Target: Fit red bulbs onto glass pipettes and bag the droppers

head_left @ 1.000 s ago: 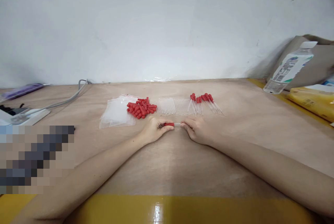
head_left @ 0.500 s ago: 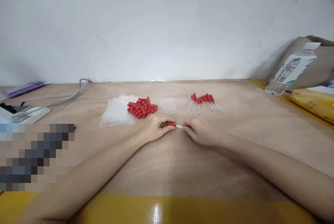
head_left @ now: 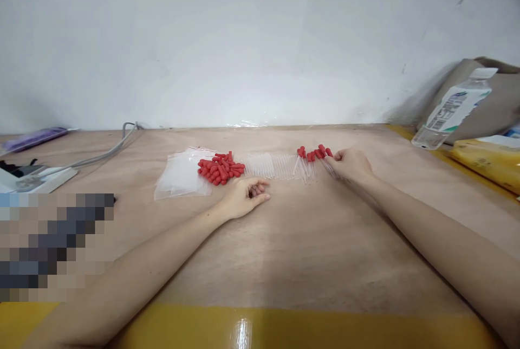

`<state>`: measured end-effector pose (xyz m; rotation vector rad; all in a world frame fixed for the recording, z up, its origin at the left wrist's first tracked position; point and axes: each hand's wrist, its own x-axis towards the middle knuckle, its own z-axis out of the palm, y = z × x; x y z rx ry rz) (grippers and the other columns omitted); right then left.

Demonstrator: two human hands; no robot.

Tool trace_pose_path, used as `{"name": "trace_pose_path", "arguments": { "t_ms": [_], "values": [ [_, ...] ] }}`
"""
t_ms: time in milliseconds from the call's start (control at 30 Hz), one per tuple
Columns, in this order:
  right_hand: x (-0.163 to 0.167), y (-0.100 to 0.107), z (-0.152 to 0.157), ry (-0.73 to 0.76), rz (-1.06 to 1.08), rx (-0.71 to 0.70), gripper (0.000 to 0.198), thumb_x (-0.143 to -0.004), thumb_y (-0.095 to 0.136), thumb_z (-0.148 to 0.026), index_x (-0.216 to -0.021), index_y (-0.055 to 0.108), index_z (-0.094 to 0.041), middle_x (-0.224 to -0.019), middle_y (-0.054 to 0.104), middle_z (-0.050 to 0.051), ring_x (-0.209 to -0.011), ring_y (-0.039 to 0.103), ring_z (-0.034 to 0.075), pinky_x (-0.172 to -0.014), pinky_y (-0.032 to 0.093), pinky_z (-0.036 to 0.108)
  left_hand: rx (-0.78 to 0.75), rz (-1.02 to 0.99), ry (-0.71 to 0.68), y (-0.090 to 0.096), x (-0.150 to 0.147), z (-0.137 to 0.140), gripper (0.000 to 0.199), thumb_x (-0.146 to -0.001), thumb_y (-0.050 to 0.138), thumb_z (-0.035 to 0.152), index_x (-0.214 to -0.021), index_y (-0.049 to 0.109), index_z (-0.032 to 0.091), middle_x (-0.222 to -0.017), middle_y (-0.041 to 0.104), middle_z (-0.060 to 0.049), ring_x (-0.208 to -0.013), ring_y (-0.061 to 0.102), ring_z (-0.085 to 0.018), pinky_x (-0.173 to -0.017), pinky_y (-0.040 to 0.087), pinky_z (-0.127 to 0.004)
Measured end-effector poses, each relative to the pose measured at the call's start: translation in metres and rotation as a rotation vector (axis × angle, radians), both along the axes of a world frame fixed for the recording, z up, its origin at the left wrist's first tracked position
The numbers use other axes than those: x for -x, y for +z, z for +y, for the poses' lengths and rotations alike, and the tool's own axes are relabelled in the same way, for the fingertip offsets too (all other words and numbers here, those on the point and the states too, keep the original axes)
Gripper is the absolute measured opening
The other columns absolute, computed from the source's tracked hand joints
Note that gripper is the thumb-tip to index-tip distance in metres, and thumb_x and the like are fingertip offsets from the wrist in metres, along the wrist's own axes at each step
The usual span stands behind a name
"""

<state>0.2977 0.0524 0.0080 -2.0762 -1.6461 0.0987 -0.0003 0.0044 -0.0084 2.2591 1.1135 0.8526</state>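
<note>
1. Nearest, the left hand is loosely curled, thumb apart, nothing visible in it; brushing forward, it could scatter the pile of red, bulb-shaped, rubbery caps just beyond, which lie loose.
2. Farther out, the right hand could roll the slim, clear, red-capped tubes if it nudged them, since they lie close together. They are just left of its bent fingers; whether it grips one, I cannot tell.
</note>
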Motion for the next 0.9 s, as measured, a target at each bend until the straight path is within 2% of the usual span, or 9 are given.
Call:
{"name": "trace_pose_path", "arguments": {
  "t_ms": [267,400,533,733,900],
  "values": [
    [0.008,-0.008,0.003,-0.036,-0.064,-0.032,0.031,-0.069,0.05,-0.048,-0.055,0.056,-0.021,-0.06,0.059,0.004,-0.062,0.055,0.02,-0.052,0.032,0.028,-0.022,0.011,-0.009,0.0,0.0,0.001,0.025,-0.075,0.06,0.029,-0.096,0.063,0.015,-0.08,0.061,-0.004,-0.068,0.057,-0.012,-0.061,0.049,-0.024],
    [0.019,-0.008,-0.004,0.072,-0.018,-0.093,0.027,-0.067,0.052,-0.049,-0.064,0.06,-0.023,-0.069,0.063,0.001,-0.067,0.056,0.02,-0.054,0.033,0.028,-0.026,0.01,-0.012,-0.001,0.0,0.0,0.024,-0.076,0.06,0.028,-0.095,0.063,0.015,-0.079,0.061,-0.004,-0.069,0.057,-0.012,-0.061,0.049,-0.024],
    [0.029,-0.009,-0.008,0.13,0.013,-0.067,0.027,-0.066,0.053,-0.05,-0.062,0.06,-0.024,-0.071,0.064,0.0,-0.07,0.056,0.019,-0.055,0.034,0.027,-0.035,0.004,-0.024,-0.001,0.0,0.001,0.023,-0.076,0.06,0.028,-0.094,0.063,0.014,-0.079,0.061,-0.004,-0.069,0.057,-0.012,-0.062,0.049,-0.024],
    [0.023,-0.01,-0.007,0.075,0.012,-0.047,0.023,-0.067,0.053,-0.045,-0.066,0.061,-0.024,-0.077,0.064,0.001,-0.071,0.057,0.02,-0.054,0.034,0.027,-0.055,0.01,-0.037,-0.001,0.001,0.0,0.021,-0.076,0.06,0.027,-0.093,0.064,0.015,-0.079,0.061,-0.004,-0.068,0.057,-0.012,-0.062,0.049,-0.024],
    [0.019,-0.011,-0.005,0.045,0.001,-0.058,0.028,-0.07,0.05,-0.047,-0.074,0.063,-0.024,-0.082,0.065,0.003,-0.075,0.058,0.022,-0.057,0.037,0.029,-0.06,0.006,-0.046,0.0,0.0,0.0,0.021,-0.077,0.059,0.027,-0.093,0.064,0.015,-0.079,0.06,-0.004,-0.068,0.057,-0.012,-0.062,0.049,-0.024]
  ]
}}
